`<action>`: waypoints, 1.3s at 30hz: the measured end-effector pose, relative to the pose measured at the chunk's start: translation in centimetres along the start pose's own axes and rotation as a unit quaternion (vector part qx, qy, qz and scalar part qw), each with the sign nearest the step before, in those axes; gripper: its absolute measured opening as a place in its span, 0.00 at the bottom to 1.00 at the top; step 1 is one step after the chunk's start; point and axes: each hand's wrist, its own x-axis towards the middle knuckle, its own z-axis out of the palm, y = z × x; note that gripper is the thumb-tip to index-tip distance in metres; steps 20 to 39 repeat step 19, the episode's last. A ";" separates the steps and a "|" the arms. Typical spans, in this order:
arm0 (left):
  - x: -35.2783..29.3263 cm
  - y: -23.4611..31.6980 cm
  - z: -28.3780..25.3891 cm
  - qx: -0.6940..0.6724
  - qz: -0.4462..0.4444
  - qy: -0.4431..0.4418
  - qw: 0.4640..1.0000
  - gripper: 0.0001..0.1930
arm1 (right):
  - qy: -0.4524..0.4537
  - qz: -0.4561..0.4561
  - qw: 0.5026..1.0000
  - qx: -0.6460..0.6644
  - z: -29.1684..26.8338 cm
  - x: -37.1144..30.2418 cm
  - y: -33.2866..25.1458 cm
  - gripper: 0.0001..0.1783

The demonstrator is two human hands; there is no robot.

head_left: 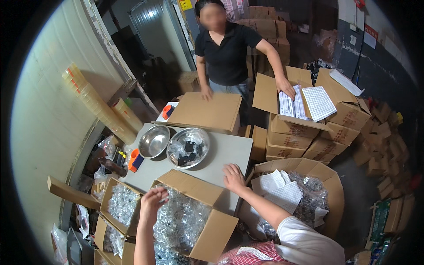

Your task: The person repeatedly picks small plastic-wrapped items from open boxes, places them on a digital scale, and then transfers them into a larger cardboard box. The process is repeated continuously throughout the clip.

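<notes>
My left hand (152, 204) is raised over the left edge of an open cardboard box (223, 229), its fingers loosely bent and nothing visible in them. Inside that box lie many small clear plastic bags (181, 221) with metal-looking parts. My right hand (234, 177) rests on the right edge of the grey table (221, 152), fingers spread and holding nothing. Beyond the hands stand two steel bowls: one (154, 140) looks bare inside, and the other (204, 154) contains black pieces and clear bags.
Across the table a person (225, 53) reaches into an open carton (269, 95) of white packs, beside a closed cardboard box (205, 110). A large carton (333, 190) with papers and bagged parts stands right. Tape rolls (99, 106) are stacked left, near an orange tape dispenser (135, 161).
</notes>
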 end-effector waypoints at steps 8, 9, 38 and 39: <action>-16.5 -5.1 -1.3 0.047 -0.002 0.028 0.999 0.12 | 0.100 0.009 0.993 0.061 2.0 -2.2 1.1 0.14; -18.9 -5.7 -2.3 0.061 0.003 0.019 0.998 0.12 | 0.158 -0.001 0.980 0.124 2.0 -3.2 1.1 0.10; -44.0 -22.8 -26.1 -0.135 0.037 0.236 0.962 0.21 | 0.095 0.351 0.773 0.520 -2.1 -22.3 -7.9 0.11; -44.0 -22.8 -26.1 -0.135 0.037 0.236 0.962 0.21 | 0.095 0.351 0.773 0.520 -2.1 -22.3 -7.9 0.11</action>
